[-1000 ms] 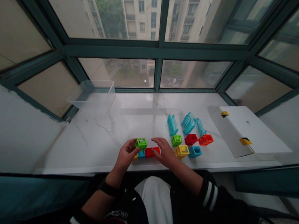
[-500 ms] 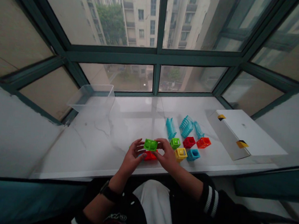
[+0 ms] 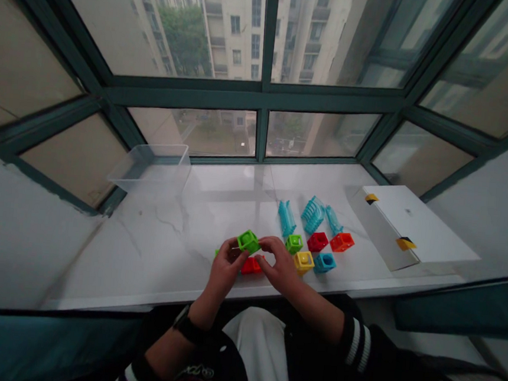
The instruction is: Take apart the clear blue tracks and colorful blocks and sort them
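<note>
A green toy block (image 3: 248,241) is pinched in my left hand (image 3: 225,266), raised above the near part of the white sill. My right hand (image 3: 279,265) is at the block's right side, thumb and fingers apart; its fingertips come close to the block, and whether they touch it is hard to tell. Below and between both hands lies a red block (image 3: 251,265), partly covered by them. Just right of my right hand sit a yellow block (image 3: 303,262) and another green block (image 3: 294,243). A small bit of green shows behind my left hand.
Farther right are a blue block (image 3: 325,262), a dark red block (image 3: 317,242) and an orange block (image 3: 342,242). Clear blue curved pieces (image 3: 313,214) lie behind them. A transparent bin (image 3: 149,172) stands back left, a white box (image 3: 415,222) right. Windows enclose the white sill (image 3: 141,263).
The green block has turned and tilted, shifting slightly left with my left hand. The fingers of my right hand have loosened from its side. The view has moved a little.
</note>
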Demonstrator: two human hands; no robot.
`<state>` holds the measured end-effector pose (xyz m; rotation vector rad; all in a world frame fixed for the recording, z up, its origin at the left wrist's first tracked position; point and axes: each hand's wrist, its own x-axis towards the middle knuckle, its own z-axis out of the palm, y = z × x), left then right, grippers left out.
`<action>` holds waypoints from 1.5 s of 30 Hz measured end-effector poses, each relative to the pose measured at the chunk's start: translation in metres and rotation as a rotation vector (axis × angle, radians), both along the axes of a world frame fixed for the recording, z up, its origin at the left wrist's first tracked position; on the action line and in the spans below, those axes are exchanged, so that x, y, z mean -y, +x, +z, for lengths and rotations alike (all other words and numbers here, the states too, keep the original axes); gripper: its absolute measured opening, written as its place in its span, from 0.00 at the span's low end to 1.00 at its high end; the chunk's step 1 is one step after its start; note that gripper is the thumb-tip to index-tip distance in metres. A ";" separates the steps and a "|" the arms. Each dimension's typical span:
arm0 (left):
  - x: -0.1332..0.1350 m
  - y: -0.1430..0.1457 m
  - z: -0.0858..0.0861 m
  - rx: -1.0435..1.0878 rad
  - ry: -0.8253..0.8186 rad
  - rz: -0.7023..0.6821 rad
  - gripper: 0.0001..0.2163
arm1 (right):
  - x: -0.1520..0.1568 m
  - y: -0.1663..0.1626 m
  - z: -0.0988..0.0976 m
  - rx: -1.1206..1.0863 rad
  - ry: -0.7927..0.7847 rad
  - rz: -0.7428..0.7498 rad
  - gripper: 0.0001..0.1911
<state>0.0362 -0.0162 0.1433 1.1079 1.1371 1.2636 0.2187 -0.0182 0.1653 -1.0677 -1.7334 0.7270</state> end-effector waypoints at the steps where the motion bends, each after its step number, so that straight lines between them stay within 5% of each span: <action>1: -0.001 0.000 0.000 -0.013 0.007 0.000 0.23 | -0.001 0.002 0.003 0.011 -0.015 -0.005 0.18; 6: -0.007 0.007 0.005 -0.159 0.135 -0.069 0.23 | -0.012 0.022 0.019 0.099 -0.030 0.055 0.33; 12: -0.025 0.032 0.019 -0.292 0.303 -0.186 0.21 | -0.025 0.067 0.043 0.334 -0.006 0.119 0.30; 17: -0.049 0.057 0.010 -0.323 0.328 -0.257 0.24 | -0.038 0.113 0.050 0.435 -0.008 -0.024 0.31; 21: -0.063 0.075 -0.020 -0.468 0.301 -0.293 0.19 | -0.049 0.146 0.045 0.469 -0.011 -0.157 0.29; 27: -0.077 0.096 -0.055 -0.697 0.271 -0.391 0.26 | -0.055 0.170 0.030 0.513 -0.083 -0.215 0.29; 35: -0.089 0.112 -0.074 -0.817 0.192 -0.468 0.31 | -0.068 0.165 0.010 0.600 -0.142 -0.144 0.30; 45: -0.092 0.113 -0.080 -0.814 0.206 -0.511 0.22 | -0.079 0.157 -0.003 0.628 -0.175 -0.037 0.28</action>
